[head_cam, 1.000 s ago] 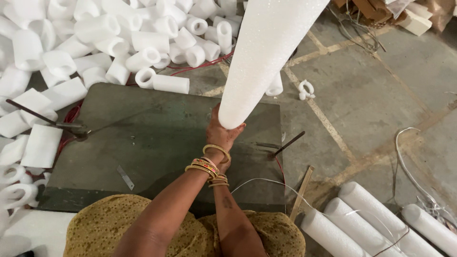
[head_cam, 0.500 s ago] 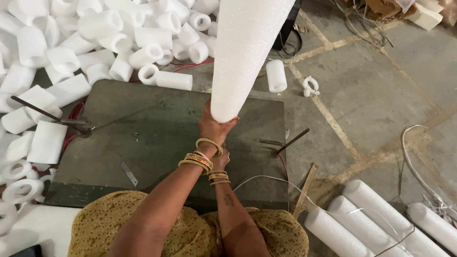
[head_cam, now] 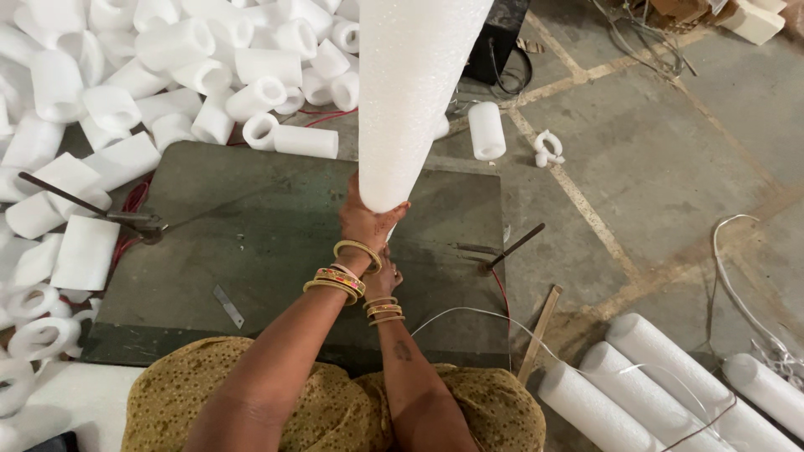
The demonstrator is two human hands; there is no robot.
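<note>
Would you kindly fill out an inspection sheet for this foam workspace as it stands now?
Surface: dark green board on a stone floor, with a small metal strip lying on it.
Job's things: long white foam tube stood on end over the board.
Clutter: pile of short cut foam pieces at the far left; uncut foam tubes at lower right; wooden stick.
Hands: left hand grips the tube's lower end; right hand is below it, its grip hidden.
Cables: red wire by the left metal rod; white wire near the right rod.
Surroundings: dark box, cardboard scraps.
</note>
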